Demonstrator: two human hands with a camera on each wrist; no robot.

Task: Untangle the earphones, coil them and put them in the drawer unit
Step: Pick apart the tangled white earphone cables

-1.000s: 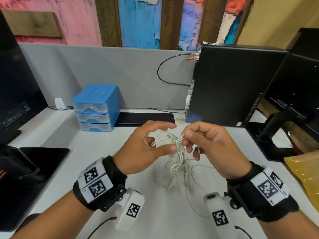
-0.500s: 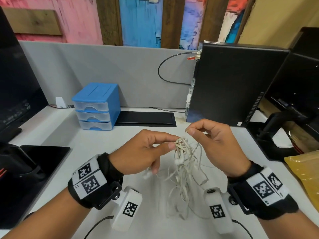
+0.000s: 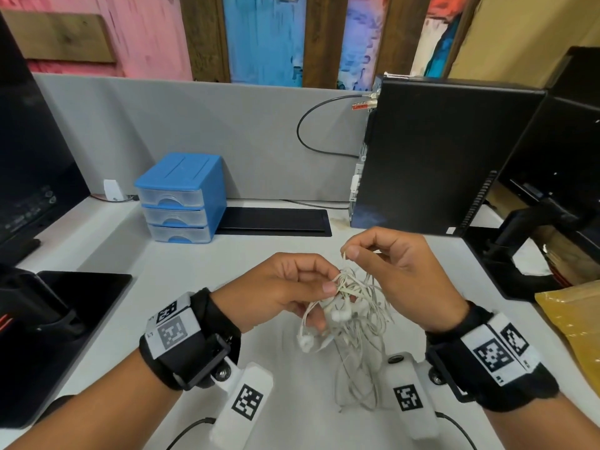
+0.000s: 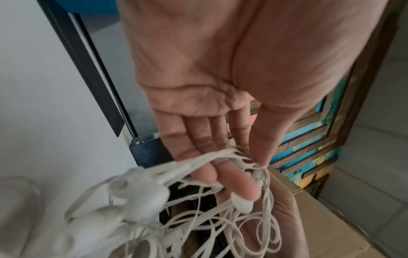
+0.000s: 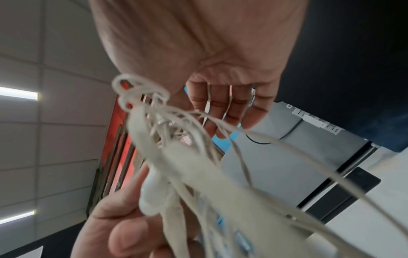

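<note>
While the earphones (image 3: 349,306) hang as one white knot in the air above the middle of the desk (image 3: 201,261), both hands work at its top. The left hand (image 3: 285,287) pinches the dense part of the knot between thumb and forefinger, with its other fingers curled beneath the bundle; the left wrist view shows the cords crossing its fingertips (image 4: 243,188) and several earbuds (image 4: 141,190) dangling close to the lens. The right hand (image 3: 399,271) sits just above and beside it, thumb and forefinger nipped on a single strand drawn up out of the knot, the remaining fingers loosely bent.

Loose loops trail down from the knot towards the desk surface between the two wrists; whether the lowest ones touch it I cannot tell. The drawer unit (image 3: 180,198), blue with three clear drawers that all look closed, stands well apart near the back left of the desk.

By my judgement the bundle is very light and wholly limp, so it holds no shape and swings with any tug. The thin cords will likely tighten if pulled hard, and the joints at the buds look the weakest spots. Better to hold the knot's body and ease one loop free at a time.
</note>
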